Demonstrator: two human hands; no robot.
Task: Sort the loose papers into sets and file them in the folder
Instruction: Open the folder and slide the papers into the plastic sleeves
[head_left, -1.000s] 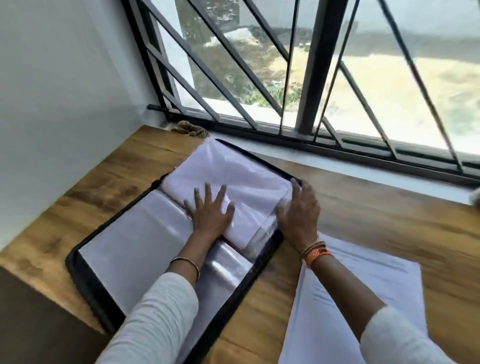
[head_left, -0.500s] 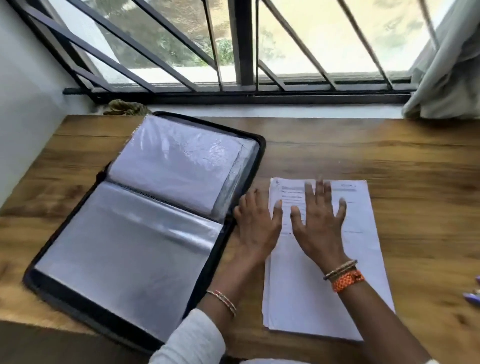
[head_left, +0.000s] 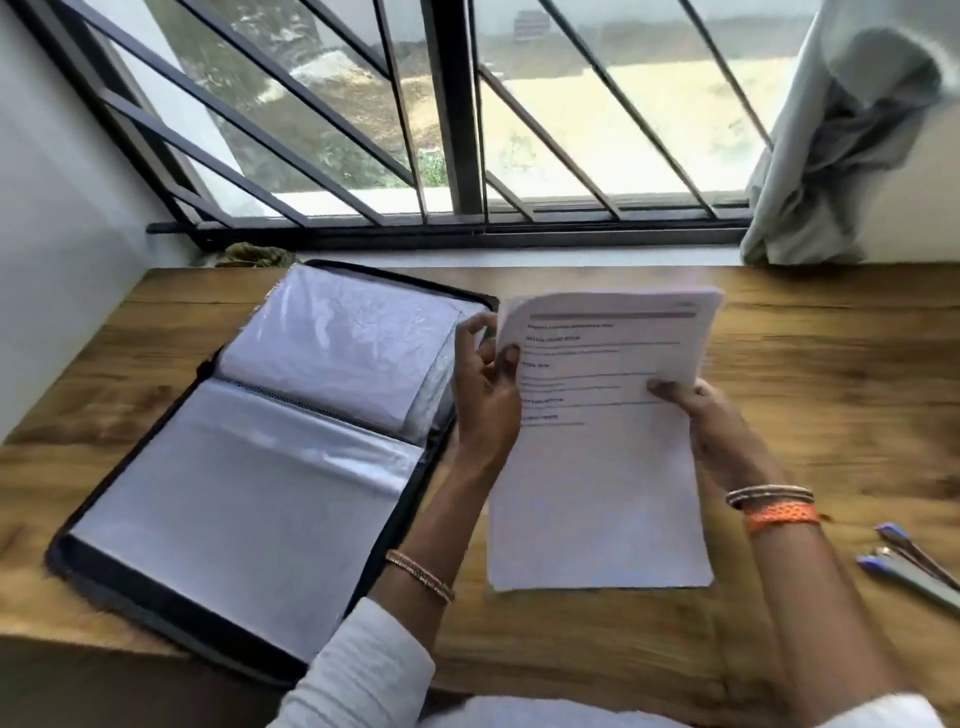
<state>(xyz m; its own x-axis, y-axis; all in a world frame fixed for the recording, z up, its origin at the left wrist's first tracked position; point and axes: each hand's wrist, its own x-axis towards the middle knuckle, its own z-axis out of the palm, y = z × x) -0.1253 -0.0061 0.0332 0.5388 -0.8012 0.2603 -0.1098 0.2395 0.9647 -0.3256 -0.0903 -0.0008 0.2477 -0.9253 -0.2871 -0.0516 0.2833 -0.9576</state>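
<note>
**White papers held up beside the open folder**

White printed papers (head_left: 597, 441) are held in both hands, top end raised and curling, bottom edge touching the table (head_left: 831, 364) near its front edge. The left hand (head_left: 485, 395) pinches the left edge of the papers, thumb on the front, fingers (head_left: 470, 335) curled behind. The right hand (head_left: 711, 421) grips the right edge, thumb on the printed face. The black folder (head_left: 249, 467) lies open on the left half of the table, just beside the papers, its clear sleeves showing. Blue-tipped pens (head_left: 909, 564) lie at the right edge. A grey curtain (head_left: 841, 135) hangs at the far right corner.
</note>
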